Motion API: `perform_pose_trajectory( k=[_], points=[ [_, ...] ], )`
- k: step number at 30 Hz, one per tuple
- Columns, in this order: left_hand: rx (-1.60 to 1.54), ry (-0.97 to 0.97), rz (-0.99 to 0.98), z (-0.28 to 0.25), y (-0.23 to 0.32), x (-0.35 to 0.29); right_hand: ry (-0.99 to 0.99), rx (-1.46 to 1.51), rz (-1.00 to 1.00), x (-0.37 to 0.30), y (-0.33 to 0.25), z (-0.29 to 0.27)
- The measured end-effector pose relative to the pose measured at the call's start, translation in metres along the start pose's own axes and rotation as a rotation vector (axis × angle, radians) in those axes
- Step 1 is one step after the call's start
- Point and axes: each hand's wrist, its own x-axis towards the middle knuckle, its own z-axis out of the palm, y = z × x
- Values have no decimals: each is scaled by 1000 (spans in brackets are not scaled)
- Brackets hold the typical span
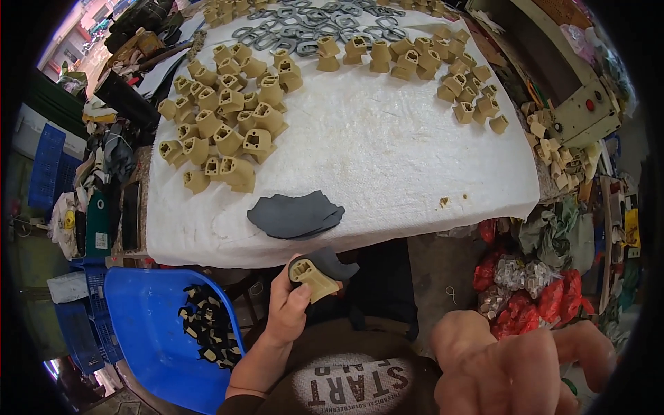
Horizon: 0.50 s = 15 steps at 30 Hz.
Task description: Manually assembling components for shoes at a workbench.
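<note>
My left hand (290, 304) grips a tan hollow molded part (315, 280) just off the near table edge. A dark grey flexible piece (337, 264) curves around the top of that part, its free end sticking out to the right. My right hand (512, 363) is raised close to the camera at the lower right. Its fingers are bent and spread, with nothing visible in them. A small stack of dark grey cut pieces (294, 214) lies flat near the table's front edge. Many similar tan parts (228, 121) stand in a cluster at the table's left.
White cloth (373, 152) covers the table. More tan parts (415, 55) stand at the back and right. Grey ring-shaped pieces (318, 28) lie at the far end. A blue tub (138, 325) on the left holds black-and-tan pieces (207, 328). Red bags (529, 311) sit on the right floor.
</note>
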Motion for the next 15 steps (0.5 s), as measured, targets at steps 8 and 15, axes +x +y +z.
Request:
perform_pose_trajectory(
  k=[8,15],
  points=[
    [-56,-97,-37,1,-5,-1,8,2,48,40,21,-4],
    [-56,-66,-35,3,-2,-1,8,15,90,41,7,-6]
  ],
)
